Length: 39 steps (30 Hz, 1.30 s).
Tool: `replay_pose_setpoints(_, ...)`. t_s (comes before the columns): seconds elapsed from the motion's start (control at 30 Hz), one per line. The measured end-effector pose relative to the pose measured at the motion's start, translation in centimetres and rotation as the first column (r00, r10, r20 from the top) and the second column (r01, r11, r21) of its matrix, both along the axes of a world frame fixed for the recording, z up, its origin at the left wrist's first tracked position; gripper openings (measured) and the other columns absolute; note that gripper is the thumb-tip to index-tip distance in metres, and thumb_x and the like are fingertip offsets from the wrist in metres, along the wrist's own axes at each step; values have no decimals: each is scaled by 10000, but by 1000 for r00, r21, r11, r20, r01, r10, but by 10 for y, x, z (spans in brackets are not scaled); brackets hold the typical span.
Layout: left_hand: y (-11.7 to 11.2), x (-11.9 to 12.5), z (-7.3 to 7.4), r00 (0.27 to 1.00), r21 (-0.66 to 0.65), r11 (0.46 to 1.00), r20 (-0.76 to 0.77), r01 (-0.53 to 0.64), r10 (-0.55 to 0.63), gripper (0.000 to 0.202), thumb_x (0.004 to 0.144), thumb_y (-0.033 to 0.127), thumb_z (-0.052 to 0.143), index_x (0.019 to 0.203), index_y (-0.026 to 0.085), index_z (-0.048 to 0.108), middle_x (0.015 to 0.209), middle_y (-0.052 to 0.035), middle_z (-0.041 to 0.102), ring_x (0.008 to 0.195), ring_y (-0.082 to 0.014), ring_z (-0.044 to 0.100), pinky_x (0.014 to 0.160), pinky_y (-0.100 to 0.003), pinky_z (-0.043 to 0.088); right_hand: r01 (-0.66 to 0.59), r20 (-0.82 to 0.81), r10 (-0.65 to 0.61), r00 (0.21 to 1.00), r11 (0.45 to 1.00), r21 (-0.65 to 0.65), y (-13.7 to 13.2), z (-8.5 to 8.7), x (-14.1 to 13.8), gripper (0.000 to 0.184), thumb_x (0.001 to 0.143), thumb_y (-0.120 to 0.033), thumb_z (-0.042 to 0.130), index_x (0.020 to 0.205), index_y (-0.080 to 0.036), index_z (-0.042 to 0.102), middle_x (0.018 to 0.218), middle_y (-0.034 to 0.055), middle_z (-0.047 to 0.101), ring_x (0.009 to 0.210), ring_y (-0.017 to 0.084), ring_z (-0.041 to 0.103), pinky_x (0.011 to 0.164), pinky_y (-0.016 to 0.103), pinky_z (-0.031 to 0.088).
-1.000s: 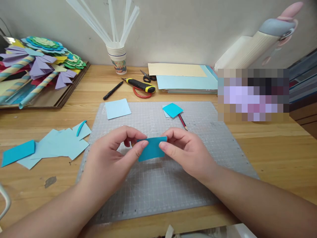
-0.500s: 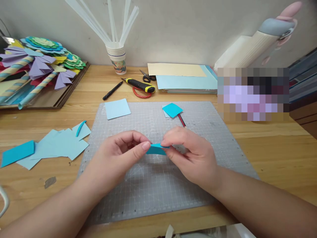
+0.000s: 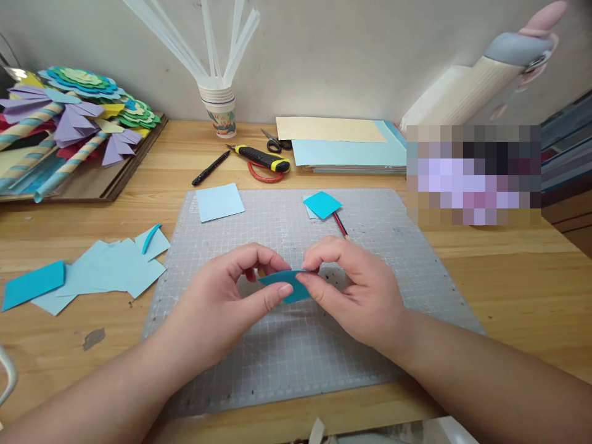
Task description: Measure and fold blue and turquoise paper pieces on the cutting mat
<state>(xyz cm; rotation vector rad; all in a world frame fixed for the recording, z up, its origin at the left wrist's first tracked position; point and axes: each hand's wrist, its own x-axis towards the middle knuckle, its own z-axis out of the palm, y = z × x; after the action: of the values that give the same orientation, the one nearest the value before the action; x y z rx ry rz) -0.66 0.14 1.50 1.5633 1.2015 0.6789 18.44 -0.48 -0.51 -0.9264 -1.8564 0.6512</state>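
Observation:
A small piece of bright blue paper (image 3: pixel 281 280) is held between my two hands, above the grey cutting mat (image 3: pixel 287 364). My left hand (image 3: pixel 240 287) pinches its left part, thumb in front and fingers behind. The right edge is gripped by the thumb and fingertips of my right hand (image 3: pixel 354 287). Fingers cover parts of the sheet, so its full outline is hidden. Beyond my hands, a bright blue paper square (image 3: pixel 322 205) lies over a pale blue piece and a dark red pencil (image 3: pixel 341 226). A pale blue square (image 3: pixel 221 202) rests at the mat's far left.
Pale blue sheets (image 3: pixel 108 265) and a blue sheet (image 3: pixel 34 285) lie left of the mat. Behind it are a black pen (image 3: pixel 211 168), a utility knife (image 3: pixel 261 158), scissors (image 3: pixel 274 143), a paper stack (image 3: pixel 346 153) and paper cups (image 3: pixel 219 111) holding white strips. Paper flowers (image 3: pixel 76 117) fill the back left.
The blue paper has tilted and now shows more of its face. My left thumb has slid rightward and lower across its front; my right hand has barely moved.

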Motion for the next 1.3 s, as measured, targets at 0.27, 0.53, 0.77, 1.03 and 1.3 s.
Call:
replay_pose_setpoints(0.27,-4,-1,-1,996,304,952,-93,24,4,77,807,168,598,769,230,571,738,62,582,717,-85,542,664,-219,423,-108,-152,79,985,975,-196,0,-7,-1,136,843,-123,628,883,-224,547,829,-13,590,790,123,574,717,289,472)
replay_pose_setpoints(0.53,-9,-3,-1,985,587,800,-170,124,-29,198,827,34,537,828,224,483,781,60,536,734,-64,524,667,-200,433,-146,-186,130,974,986,-77,-3,-3,0,184,817,-62,631,806,-216,530,763,-27,565,731,111,553,684,282,455)
replay_pose_setpoints(0.77,-11,-3,-1,986,578,806,-165,128,-38,171,844,71,539,838,230,476,781,42,543,738,-90,536,669,-235,442,-58,-188,36,982,992,-116,-5,-4,-2,184,810,-110,657,884,-235,543,798,-22,580,751,125,575,696,292,473)
replay_pose_setpoints(1.03,-11,-4,-1,984,525,843,-180,113,-20,128,850,125,536,832,241,486,758,32,564,718,-118,547,663,-264,434,-104,-162,98,982,994,-29,0,1,-1,142,807,-100,643,811,-227,578,756,-12,617,725,141,578,716,334,458)
replay_pose_setpoints(1.3,-11,-3,0,995,386,917,-64,96,-78,112,845,208,596,937,252,550,850,27,592,817,-121,549,739,-253,439,-130,-146,131,981,991,16,1,4,-1,194,800,-44,602,834,-235,613,763,-11,638,721,136,597,702,326,455)
